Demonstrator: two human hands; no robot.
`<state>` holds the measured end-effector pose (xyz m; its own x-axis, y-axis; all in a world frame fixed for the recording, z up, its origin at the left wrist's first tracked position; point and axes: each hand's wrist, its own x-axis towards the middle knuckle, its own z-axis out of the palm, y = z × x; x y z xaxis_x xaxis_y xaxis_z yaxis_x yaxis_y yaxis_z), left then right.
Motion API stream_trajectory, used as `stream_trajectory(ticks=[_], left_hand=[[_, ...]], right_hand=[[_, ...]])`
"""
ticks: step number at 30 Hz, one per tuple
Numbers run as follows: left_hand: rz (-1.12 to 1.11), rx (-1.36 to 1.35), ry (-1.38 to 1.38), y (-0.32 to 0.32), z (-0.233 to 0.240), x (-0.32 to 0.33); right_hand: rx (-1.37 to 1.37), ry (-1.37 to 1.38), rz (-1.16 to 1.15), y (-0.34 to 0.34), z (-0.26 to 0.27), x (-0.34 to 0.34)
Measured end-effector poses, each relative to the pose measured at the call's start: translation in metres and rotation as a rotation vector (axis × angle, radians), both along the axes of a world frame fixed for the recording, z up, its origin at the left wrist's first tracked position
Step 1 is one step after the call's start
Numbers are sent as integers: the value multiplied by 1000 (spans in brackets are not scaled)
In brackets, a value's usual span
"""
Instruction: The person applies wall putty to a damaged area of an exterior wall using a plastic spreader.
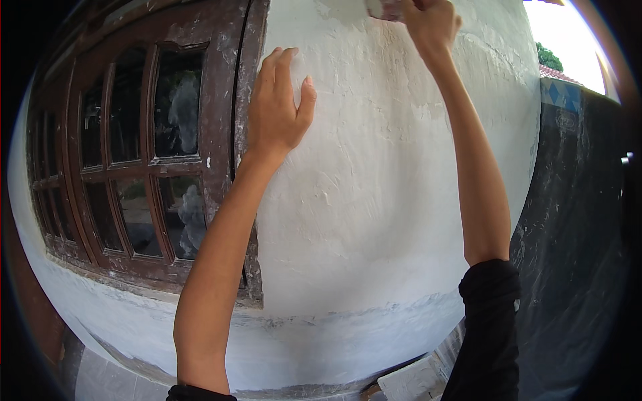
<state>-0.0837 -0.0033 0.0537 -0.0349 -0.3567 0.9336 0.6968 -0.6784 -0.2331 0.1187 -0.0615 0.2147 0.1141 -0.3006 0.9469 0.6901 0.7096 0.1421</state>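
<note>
My left hand [281,103] is raised before the plastered wall [361,185], just right of the wooden window frame [256,65]. Its fingers are spread and it holds nothing; whether the fingertips rest on the plaster I cannot tell. At the top edge of the view, my right hand [435,22] grips a small hand tool [385,10] with a whitish and reddish face. The tool is up against or very close to the wall and partly cut off, so its exact kind is unclear. The plaster around both hands is off-white, with ridges, scrapes and stained patches.
A brown wooden window [145,165] with smeared glass panes fills the left. To the right stands a dark wall [577,200] with a blue-and-white patterned band. Below, a ledge [321,351] juts along the wall, and a pale, plaster-smeared board [414,381] lies near the floor.
</note>
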Motion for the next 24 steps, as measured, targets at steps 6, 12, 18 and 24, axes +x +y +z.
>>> stream_trajectory(ticks=[6,12,18,24], left_hand=[[19,22,-3,5,1,-1],[-25,1,2,0,0,1],[-36,-10,-7,-3,-1,-1],[-11,19,-5,-1,0,0]], right_hand=[[-134,-52,335,12,-2,-23],[-212,-25,374,20,-8,-6],[-271,-32,498,10,-8,-31],[-235,85,466,31,-8,10]])
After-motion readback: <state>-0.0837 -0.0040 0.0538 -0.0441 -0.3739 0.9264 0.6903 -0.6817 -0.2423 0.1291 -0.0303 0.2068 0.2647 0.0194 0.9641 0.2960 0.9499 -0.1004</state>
